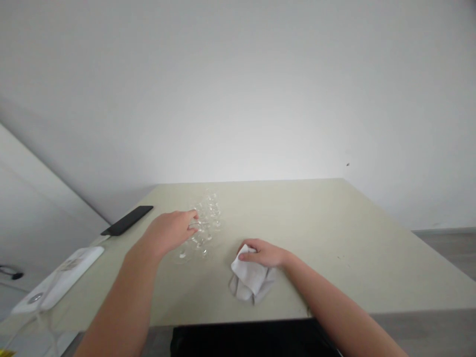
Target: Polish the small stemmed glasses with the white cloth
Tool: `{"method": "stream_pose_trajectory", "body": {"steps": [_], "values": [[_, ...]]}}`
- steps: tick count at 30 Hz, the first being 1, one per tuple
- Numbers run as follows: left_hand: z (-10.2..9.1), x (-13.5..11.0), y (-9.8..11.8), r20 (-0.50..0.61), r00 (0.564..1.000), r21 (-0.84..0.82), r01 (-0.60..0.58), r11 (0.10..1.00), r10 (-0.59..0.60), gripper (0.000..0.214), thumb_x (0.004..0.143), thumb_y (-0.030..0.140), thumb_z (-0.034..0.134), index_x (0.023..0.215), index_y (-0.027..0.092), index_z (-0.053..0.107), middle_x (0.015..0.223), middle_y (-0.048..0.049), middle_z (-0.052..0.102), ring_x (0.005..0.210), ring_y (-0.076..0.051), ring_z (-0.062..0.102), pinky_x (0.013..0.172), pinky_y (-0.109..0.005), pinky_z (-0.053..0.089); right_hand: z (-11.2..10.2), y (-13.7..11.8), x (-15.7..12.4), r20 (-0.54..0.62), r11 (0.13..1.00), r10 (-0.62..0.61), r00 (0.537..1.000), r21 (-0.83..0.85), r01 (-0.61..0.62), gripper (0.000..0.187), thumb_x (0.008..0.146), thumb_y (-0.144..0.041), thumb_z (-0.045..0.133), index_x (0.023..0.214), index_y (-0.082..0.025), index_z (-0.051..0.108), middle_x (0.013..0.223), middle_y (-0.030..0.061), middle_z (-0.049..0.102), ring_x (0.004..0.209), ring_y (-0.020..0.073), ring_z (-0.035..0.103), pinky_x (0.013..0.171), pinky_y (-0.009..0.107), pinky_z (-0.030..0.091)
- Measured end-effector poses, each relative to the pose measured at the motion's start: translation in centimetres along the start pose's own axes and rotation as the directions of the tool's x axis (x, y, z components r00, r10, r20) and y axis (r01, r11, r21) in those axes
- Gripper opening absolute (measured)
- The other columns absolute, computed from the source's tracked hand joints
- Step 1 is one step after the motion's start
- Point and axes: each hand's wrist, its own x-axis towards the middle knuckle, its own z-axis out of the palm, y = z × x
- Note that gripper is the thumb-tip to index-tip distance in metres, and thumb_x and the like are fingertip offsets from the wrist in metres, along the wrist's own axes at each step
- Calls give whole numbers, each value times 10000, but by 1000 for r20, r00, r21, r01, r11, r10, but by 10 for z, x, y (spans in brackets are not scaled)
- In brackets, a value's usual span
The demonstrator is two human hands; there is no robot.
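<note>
A cluster of small clear glasses (pixel 210 213) stands on the left half of the table; their see-through outlines overlap, so single shapes are hard to separate. My left hand (pixel 174 228) reaches in at the cluster's left side. Its thumb and fingers are apart, close to a glass, and no firm grip shows. Near the front middle of the table, my right hand (pixel 262 253) has its thumb and fingers closed on a crumpled white cloth (pixel 250 275). The cloth hangs in folds down to the tabletop.
The pale table (pixel 305 223) meets a white wall at the back. A flat black object (pixel 128 220) lies at its left edge, with a white power strip (pixel 61 277) and cable nearer me. Something black (pixel 245 339) is below the front edge.
</note>
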Motion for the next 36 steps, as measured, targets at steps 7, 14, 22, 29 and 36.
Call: {"method": "stream_pose_trajectory", "body": {"steps": [7,14,22,29,36], "values": [[2,-17,1,-71,997,14,31,999,-30,552,848,520,444,1313,231,511,988,-100,721,889,-281,670,738,-340,444,1,-31,-21,-396,852,-357,846,-509,121,616,825,-361,689,1352,-190,420,1338,148,425,1269,276,396,1058,447,363],[4,-24,3,-115,992,-39,51,998,-55,566,847,570,445,1306,246,516,931,-103,716,819,-270,672,703,-334,430,16,-40,-58,-364,822,-396,843,-549,149,332,867,-234,615,1189,-232,534,1149,104,531,1091,258,513,960,439,449],[2,-28,-7,-248,966,-238,16,971,-76,579,865,648,371,1255,258,548,880,-32,672,754,-195,620,675,-279,396,18,-7,-55,-327,815,-313,892,-575,75,350,883,-273,623,1215,-213,527,1219,115,498,1134,266,480,994,458,427],[17,12,-122,-394,712,-394,442,806,-582,698,925,623,189,1246,63,456,1229,-187,539,1136,-304,493,889,-420,389,23,-7,-53,-289,808,-285,914,-585,67,352,883,-272,622,1217,-214,524,1205,111,512,1116,264,488,975,457,437],[70,45,-190,24,832,-218,546,809,-555,888,756,760,418,1247,21,394,1277,-271,501,1209,-474,434,905,-560,351,25,-6,-50,-276,802,-269,923,-594,56,332,883,-285,622,1197,-221,535,1160,96,537,1074,261,502,952,448,440]]}}
